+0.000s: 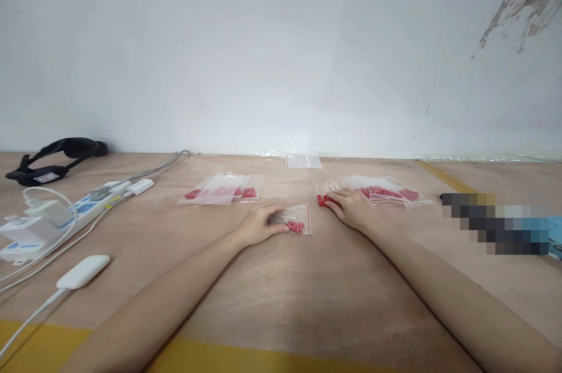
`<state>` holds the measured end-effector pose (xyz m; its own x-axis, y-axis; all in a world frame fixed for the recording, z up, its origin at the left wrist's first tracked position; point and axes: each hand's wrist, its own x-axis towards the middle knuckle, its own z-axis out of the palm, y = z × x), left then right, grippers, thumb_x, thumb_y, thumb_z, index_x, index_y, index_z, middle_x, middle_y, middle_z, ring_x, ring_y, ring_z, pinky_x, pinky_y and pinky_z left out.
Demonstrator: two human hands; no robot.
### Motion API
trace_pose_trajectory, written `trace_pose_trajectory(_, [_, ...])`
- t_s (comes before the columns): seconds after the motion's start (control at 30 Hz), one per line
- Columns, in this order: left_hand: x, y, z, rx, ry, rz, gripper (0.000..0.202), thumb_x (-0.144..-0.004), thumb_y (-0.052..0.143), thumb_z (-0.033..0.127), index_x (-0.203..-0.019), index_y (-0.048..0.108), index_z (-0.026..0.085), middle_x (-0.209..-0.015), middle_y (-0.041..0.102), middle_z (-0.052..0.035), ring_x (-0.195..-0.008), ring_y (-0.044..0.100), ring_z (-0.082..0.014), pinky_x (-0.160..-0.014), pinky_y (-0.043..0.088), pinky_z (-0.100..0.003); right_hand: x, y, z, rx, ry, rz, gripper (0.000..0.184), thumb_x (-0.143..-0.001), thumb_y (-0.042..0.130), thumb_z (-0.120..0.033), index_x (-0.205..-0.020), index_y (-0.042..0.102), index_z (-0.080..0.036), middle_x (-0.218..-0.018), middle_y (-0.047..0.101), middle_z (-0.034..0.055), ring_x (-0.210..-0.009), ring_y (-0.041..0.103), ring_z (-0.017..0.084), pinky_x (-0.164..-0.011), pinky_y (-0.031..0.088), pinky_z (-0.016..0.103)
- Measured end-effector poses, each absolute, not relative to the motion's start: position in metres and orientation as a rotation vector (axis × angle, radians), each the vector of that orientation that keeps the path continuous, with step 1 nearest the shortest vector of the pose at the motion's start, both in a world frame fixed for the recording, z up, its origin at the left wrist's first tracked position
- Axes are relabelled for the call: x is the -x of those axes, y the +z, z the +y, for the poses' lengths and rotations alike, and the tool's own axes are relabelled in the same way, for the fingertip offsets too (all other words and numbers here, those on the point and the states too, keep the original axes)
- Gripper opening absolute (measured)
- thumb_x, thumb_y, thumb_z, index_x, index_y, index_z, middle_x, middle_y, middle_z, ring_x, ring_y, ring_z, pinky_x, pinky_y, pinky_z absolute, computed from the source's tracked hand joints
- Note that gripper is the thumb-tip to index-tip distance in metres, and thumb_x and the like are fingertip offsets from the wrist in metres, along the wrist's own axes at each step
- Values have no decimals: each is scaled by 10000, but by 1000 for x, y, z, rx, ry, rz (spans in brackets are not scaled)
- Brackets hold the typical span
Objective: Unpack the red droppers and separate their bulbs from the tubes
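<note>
My left hand [259, 226] is closed on a small clear zip bag [302, 215] with a red edge line. Inside the bag are red-bulbed pieces [295, 226], which look like droppers. My right hand [355, 208] bends over a row of loose red-bulbed droppers [320, 200], its thumb and fingers pinching at a red bulb. The droppers' thin pale stems point away toward the wall. Just beyond and right of that hand lie several filled bags [389, 191]. Another group of filled bags [219, 190] lies left of centre.
A flat zip bag [304, 162] lies near the wall. At left are a power strip [83, 209] with chargers and cables, a white adapter [83, 270] and a black headset strap [57, 159]. A blurred dark object [496, 223] lies at right. Yellow tape [246, 358] crosses the near table.
</note>
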<state>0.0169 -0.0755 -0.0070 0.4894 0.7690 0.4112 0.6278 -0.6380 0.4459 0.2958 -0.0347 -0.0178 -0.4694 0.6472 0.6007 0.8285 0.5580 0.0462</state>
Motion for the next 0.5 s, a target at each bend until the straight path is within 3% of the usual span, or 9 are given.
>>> trace_pose_trajectory(0.1, [-17,-7,-76,-2515,856,1201,480,-694,609,497,-1056,571,184,-1046,607,-63,-967,552,-212,-845,429,-329,-291,-14,-40,1210,-391,-2142,277,-823,465,-371,-972,622,-198,-948,646,70,-899,547,219,-778,394,349])
trace_pose_trajectory(0.3, [-15,-7,-76,-2528,714,1106,448,-789,510,455,-1154,523,194,-1158,566,-61,-1069,510,-192,-916,398,-323,-265,-5,-60,1098,11,-2175,138,-742,533,-256,-705,656,-203,-680,630,26,-697,543,152,-700,389,287])
trace_pose_trajectory(0.5, [-15,-8,-74,-2605,631,1052,437,-834,445,414,-1209,482,193,-1254,492,-68,-1178,423,-187,-1003,321,-341,-249,-4,-72,995,471,-2282,165,-744,508,-254,-700,661,-210,-678,632,-20,-647,542,119,-632,390,233])
